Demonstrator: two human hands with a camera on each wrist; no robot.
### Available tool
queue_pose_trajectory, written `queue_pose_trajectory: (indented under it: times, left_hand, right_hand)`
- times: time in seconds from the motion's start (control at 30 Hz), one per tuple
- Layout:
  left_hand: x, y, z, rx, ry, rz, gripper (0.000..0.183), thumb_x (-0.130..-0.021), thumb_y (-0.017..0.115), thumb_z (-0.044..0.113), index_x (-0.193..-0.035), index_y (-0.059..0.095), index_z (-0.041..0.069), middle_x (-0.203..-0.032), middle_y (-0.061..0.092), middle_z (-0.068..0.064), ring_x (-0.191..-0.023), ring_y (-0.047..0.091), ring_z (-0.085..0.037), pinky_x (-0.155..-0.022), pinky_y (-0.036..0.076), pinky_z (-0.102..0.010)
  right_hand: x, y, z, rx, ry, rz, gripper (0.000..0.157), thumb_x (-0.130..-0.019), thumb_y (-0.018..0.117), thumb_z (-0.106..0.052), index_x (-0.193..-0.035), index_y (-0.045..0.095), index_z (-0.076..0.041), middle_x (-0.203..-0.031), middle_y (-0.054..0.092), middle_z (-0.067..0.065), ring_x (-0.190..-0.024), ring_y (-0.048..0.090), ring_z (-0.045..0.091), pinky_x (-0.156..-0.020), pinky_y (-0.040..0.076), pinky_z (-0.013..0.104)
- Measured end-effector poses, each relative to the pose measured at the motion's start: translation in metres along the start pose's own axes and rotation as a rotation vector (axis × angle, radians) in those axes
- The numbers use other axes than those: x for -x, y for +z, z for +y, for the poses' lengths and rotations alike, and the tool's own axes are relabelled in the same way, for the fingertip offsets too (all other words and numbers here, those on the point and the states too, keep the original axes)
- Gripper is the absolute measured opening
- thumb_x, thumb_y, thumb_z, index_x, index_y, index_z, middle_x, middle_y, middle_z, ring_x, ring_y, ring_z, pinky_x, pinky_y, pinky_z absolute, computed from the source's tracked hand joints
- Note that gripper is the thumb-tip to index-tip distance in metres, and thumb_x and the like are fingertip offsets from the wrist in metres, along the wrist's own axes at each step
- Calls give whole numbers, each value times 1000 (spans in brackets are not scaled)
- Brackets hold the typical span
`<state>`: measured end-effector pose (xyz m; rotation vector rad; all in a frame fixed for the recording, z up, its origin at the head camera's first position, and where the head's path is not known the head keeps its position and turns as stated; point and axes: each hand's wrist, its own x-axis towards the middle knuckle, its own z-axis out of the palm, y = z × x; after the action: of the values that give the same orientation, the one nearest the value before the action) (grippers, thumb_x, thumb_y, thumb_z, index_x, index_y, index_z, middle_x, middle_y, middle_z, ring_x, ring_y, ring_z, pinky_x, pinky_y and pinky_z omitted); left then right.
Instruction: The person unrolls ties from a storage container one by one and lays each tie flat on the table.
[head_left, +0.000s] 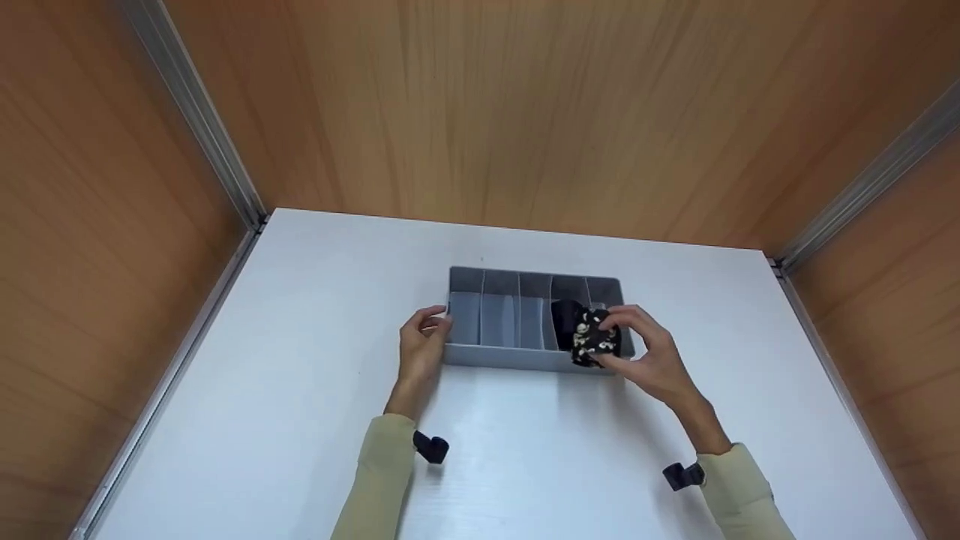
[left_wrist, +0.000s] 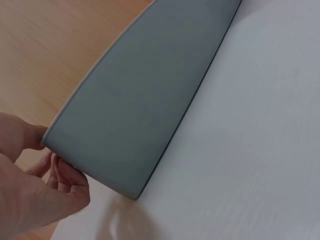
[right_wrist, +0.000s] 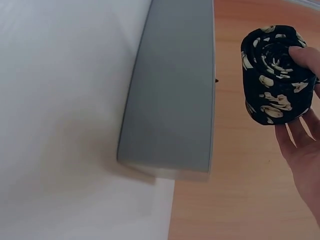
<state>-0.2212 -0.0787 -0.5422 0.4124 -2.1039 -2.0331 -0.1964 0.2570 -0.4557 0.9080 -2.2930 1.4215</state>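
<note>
My right hand [head_left: 654, 366] pinches a tightly rolled piece of black fabric with a cream floral print [head_left: 586, 339] between thumb and fingers. The roll is above the right end of a grey divided organizer box [head_left: 525, 358]; in the right wrist view the spiral end of the rolled fabric [right_wrist: 275, 95] shows under the thumb. A plain dark roll [head_left: 565, 321] sits in the second compartment from the right. At the box's left end, my left hand [head_left: 423, 346] grips the wall, thumb at the rim and fingers curled against the outside, as the left wrist view shows.
The box stands on a white table [head_left: 315, 375], long side facing me. Its left compartments [head_left: 465, 315] show bare grey floors. Wood-grain panels [head_left: 525, 112] with metal corner rails [head_left: 206, 112] close off the back and both sides.
</note>
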Motion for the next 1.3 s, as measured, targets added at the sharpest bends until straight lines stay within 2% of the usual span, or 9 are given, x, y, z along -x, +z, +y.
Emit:
queue_pose_trajectory:
  times: [0.13, 0.43, 0.6, 0.93, 1.2, 1.3]
  left_hand:
    - [1, 1, -1, -11, 4, -7, 23, -99, 68, 12, -121, 69, 4, -103, 65, -10, -92, 61, -21, -75, 49, -25]
    - [4, 4, 2, -20, -15, 1, 24, -100, 67, 13, -122, 68, 5, -105, 64, -11, -95, 60, -22, -77, 49, -27]
    - [4, 4, 2, -11, -12, -1, 24, -99, 68, 12, -121, 69, 4, -104, 65, -11, -93, 60, -20, -77, 49, -26]
    - [3, 5, -1, 6, -19, -9, 24, -99, 69, 13, -121, 68, 3, -103, 64, -10, -91, 60, -19, -75, 48, -24]
    - [3, 2, -2, -17, -14, 1, 24, -99, 69, 13, -121, 68, 3, -103, 65, -10, -92, 61, -20, -76, 49, -25]
    - [4, 1, -2, -17, -21, 2, 24, -99, 69, 14, -121, 69, 4, -103, 65, -10, -94, 61, -21, -76, 49, -25]
  right_hand:
    - [3, 3, -3, -8, -22, -12, 38, -72, 81, 20, -105, 66, 6, -115, 63, 25, -118, 58, 20, -103, 43, 20]
    - [10, 16, -6, -22, -94, -13, 40, -70, 82, 20, -105, 67, 6, -113, 63, 27, -117, 58, 31, -104, 43, 19]
    - [15, 23, -9, -33, -84, -10, 40, -70, 82, 20, -104, 67, 6, -113, 63, 27, -117, 58, 32, -104, 43, 19]
    - [24, 35, -17, -61, -7, -13, 39, -71, 83, 18, -104, 68, 3, -119, 63, 27, -121, 57, 27, -105, 42, 19]
    - [28, 48, -22, -38, -33, -12, 40, -71, 85, 16, -104, 68, 2, -119, 63, 27, -118, 58, 33, -105, 41, 19]
    - [28, 51, -23, -50, -47, -14, 40, -71, 85, 16, -104, 68, 2, -118, 63, 27, -118, 59, 30, -105, 42, 19]
